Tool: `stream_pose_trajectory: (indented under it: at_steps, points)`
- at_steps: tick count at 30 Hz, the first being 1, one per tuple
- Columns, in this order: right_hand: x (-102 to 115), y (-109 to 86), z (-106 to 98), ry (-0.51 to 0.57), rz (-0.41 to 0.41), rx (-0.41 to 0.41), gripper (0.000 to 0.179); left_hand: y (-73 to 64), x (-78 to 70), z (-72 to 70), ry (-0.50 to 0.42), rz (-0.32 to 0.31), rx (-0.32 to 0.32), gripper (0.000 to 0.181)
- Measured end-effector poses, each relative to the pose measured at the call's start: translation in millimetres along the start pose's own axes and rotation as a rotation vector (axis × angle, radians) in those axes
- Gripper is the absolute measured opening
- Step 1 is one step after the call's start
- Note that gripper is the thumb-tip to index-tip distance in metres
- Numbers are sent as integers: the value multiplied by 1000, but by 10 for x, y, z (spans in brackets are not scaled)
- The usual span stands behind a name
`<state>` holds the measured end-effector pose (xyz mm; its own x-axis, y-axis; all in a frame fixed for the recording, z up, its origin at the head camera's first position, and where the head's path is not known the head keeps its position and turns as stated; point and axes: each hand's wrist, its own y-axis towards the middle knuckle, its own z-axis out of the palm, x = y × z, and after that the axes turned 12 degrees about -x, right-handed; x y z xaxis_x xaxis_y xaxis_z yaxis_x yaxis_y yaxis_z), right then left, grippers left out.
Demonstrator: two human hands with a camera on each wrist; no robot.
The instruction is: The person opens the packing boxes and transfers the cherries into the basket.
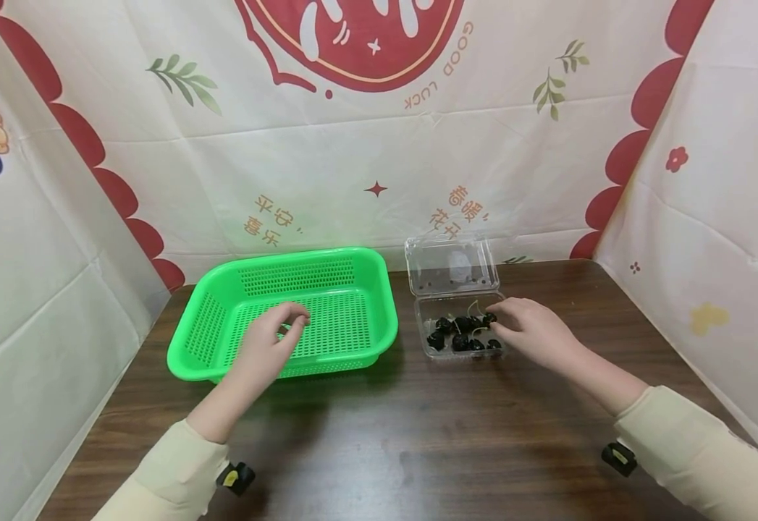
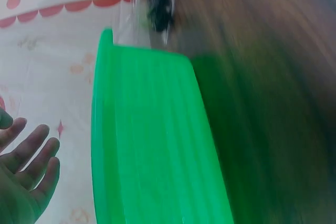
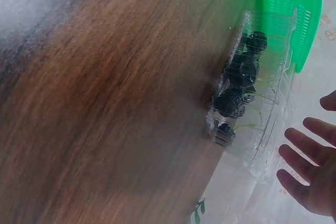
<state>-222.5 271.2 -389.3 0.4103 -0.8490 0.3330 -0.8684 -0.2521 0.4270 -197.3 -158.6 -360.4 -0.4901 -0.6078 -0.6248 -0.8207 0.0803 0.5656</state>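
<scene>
Dark round fruits with thin pale stems, which look like cherries [image 1: 461,341], lie in a clear plastic clamshell box [image 1: 423,318]. The box stands with its lid [image 1: 450,266] tipped back. At its right side is my right hand [image 1: 538,329], fingers reaching over the rim near the closest fruit. The right wrist view shows those fingers [image 3: 299,150] spread and holding nothing. A green slotted plastic basket [image 1: 386,311] stands left of the box. Above its front part hovers my left hand [image 1: 268,340], fingers loosely bent in the head view, with nothing in them.
Box and basket stand side by side on a brown wood-grain table [image 1: 379,441], near its back edge. A printed cloth [image 1: 339,159] hangs behind the table, with more cloth at both sides. A small black device [image 1: 235,477] is at the left wrist.
</scene>
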Motion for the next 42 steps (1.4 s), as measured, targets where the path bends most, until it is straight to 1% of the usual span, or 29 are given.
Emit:
stream_pose_trajectory:
  at_steps: [3,8,10,16,23,27,33,38,42]
  points:
    - [-6,-12,3,4,-6,1,31,-11,90,-121,22,-28,-22,12]
    - [-18,-30,-3,8,-6,3,30,-60,250,-276,81,-71,-33,12]
    - [-28,-34,3,7,-6,1,29,-81,319,-323,112,-71,-43,13]
    - [-81,-60,56,-10,-38,-5,29,-105,483,-469,200,-48,-101,18]
    - [-121,-76,108,-34,-71,-16,24,-104,663,-640,267,-103,-123,25]
    - [-124,-72,139,-44,-85,-16,24,-116,783,-693,296,-123,-146,25]
    - [-117,-40,214,-69,-92,-11,22,-151,910,-745,347,-148,-149,27]
    - [-97,-10,237,-91,-89,6,21,-156,987,-805,394,-132,-180,26]
    - [-90,7,241,-111,-83,6,19,-150,1060,-854,425,-124,-191,25]
